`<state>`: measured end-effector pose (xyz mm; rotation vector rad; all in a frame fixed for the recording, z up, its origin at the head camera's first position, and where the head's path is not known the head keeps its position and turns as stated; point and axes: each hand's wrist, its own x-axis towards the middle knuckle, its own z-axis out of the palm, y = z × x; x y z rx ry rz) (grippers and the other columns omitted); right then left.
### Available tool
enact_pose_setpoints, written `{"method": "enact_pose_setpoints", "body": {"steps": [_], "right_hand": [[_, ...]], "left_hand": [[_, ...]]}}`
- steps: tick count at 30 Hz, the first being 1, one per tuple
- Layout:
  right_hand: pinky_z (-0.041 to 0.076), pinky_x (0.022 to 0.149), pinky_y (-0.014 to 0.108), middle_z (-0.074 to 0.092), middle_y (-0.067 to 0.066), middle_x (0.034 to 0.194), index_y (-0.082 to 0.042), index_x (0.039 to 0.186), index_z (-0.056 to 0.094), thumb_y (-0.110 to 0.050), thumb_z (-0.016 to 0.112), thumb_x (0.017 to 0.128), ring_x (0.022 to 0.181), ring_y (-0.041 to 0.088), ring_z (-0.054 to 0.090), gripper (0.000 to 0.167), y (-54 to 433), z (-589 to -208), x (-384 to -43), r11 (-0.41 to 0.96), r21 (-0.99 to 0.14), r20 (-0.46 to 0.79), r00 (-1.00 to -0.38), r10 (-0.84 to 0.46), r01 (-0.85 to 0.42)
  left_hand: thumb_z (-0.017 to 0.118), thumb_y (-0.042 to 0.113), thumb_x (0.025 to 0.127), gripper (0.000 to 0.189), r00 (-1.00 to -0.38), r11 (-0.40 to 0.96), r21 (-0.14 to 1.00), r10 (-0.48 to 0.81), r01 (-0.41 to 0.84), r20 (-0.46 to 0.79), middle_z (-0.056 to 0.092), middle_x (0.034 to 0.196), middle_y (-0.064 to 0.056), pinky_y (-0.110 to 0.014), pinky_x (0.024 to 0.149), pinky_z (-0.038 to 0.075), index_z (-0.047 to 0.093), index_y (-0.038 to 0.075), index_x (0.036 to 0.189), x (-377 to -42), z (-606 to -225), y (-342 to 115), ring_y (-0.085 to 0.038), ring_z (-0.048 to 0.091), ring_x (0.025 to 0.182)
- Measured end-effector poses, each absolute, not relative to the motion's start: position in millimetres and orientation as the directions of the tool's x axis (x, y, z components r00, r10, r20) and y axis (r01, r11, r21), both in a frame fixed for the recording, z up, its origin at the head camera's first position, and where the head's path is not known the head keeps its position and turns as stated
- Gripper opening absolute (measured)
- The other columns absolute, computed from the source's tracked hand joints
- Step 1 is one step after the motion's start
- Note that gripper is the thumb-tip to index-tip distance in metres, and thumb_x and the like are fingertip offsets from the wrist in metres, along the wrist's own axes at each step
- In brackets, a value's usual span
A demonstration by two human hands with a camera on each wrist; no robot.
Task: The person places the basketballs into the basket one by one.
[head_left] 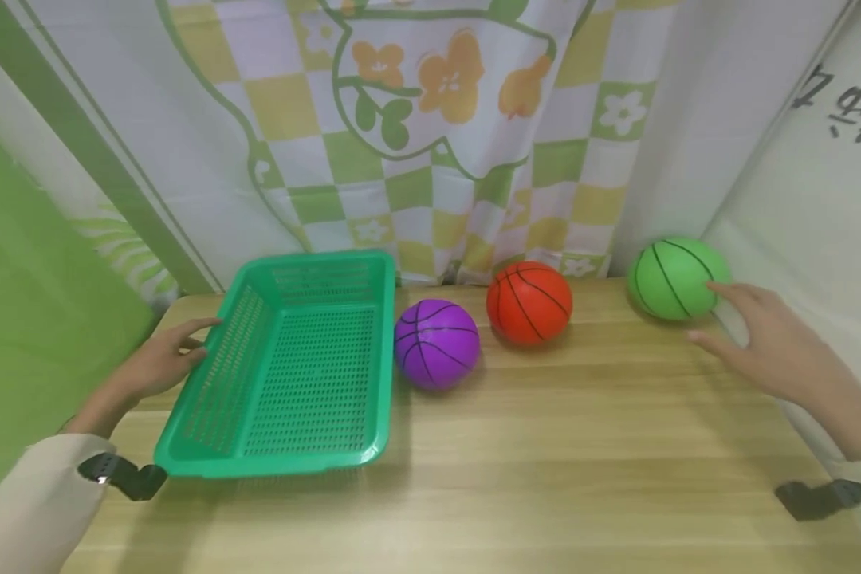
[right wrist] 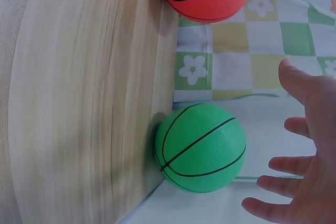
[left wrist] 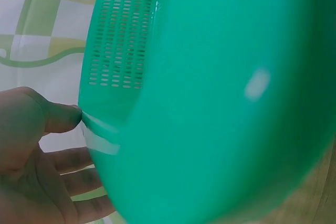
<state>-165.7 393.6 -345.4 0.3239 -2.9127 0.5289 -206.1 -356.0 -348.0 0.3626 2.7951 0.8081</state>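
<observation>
My left hand (head_left: 159,360) is at the left rim of a green plastic basket (head_left: 383,359). In the left wrist view its thumb (left wrist: 64,117) meets the rim, and the other fingertips are hidden behind the basket wall. To the far right, my right hand (head_left: 778,343) is spread beside a green toy basketball (head_left: 678,279). One finger overlaps that ball in the head view, while the right wrist view shows a gap between the fingers (right wrist: 281,184) and the green ball (right wrist: 202,148).
A purple toy basketball (head_left: 436,344) sits against the basket's right side. A red one (head_left: 529,303) stands between the purple and green balls. The wooden table (head_left: 581,470) ends at a checked curtain (head_left: 416,191) behind. White fabric (head_left: 818,215) hangs along the right.
</observation>
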Motion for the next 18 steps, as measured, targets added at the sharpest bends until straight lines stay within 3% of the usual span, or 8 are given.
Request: {"method": "enact_pose_setpoints", "body": {"steps": [7,15,18], "right_hand": [[0.023,0.097,0.080,0.028,0.045,0.142,0.010,0.152,0.024,-0.034,0.064,0.099,0.129,0.064,0.025,0.080,399,-345,-165,0.916,-0.331,0.178,-0.968,-0.174,-0.226],[0.015,0.104,0.077,0.028,0.045,0.143,0.010,0.152,0.023,-0.032,0.068,0.096,0.131,0.064,0.024,0.083,404,-343,-170,0.890,-0.379,0.183,-0.964,-0.196,-0.253],[0.024,0.099,0.078,0.026,0.045,0.145,0.010,0.153,0.022,-0.029,0.069,0.096,0.127,0.066,0.028,0.084,411,-344,-175,0.867,-0.431,0.160,-0.967,-0.201,-0.251]], "left_hand": [[0.037,0.003,0.107,0.052,-0.944,0.761,0.639,0.281,0.109,-0.173,0.051,0.125,-0.045,-0.050,0.074,0.058,0.021,-0.003,0.155,-207,-352,-357,-0.046,0.062,0.102],[0.034,0.009,0.109,0.055,-0.935,0.699,0.715,0.261,0.013,-0.238,0.040,0.133,-0.049,-0.054,0.073,0.058,0.012,0.003,0.159,-205,-351,-356,-0.049,0.060,0.106],[0.033,0.011,0.109,0.056,-0.931,0.660,0.751,0.262,-0.019,-0.254,0.039,0.134,-0.049,-0.056,0.074,0.058,0.009,0.006,0.160,-203,-351,-355,-0.047,0.061,0.105]]}}
